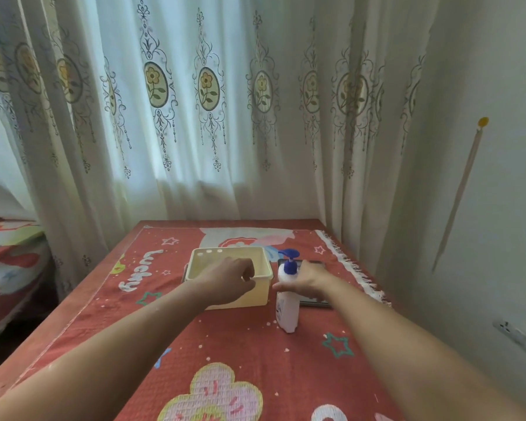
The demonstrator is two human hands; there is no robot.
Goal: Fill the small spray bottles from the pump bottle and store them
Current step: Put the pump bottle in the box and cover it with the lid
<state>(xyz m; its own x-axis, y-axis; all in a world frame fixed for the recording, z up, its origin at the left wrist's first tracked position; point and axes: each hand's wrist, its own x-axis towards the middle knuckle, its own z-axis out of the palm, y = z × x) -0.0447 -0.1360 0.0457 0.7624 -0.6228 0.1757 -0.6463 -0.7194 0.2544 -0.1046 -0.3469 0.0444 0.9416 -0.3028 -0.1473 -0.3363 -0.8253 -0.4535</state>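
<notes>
A white pump bottle (287,311) with a blue pump head stands upright on the red cloth, right of a cream plastic basket (257,294). My right hand (307,279) wraps round the bottle's shoulder from the right side. My left hand (230,276) reaches over the basket's front rim with its fingers curled down inside; whether it holds anything is hidden. No small spray bottle shows; the basket's inside is mostly hidden by my left hand.
A dark phone or tablet (315,300) lies flat behind the pump bottle, partly under my right hand. The red patterned cloth (225,344) covers the table, with a fringed edge at right. Curtains hang behind, a wall stands at right, and a bed is at far left.
</notes>
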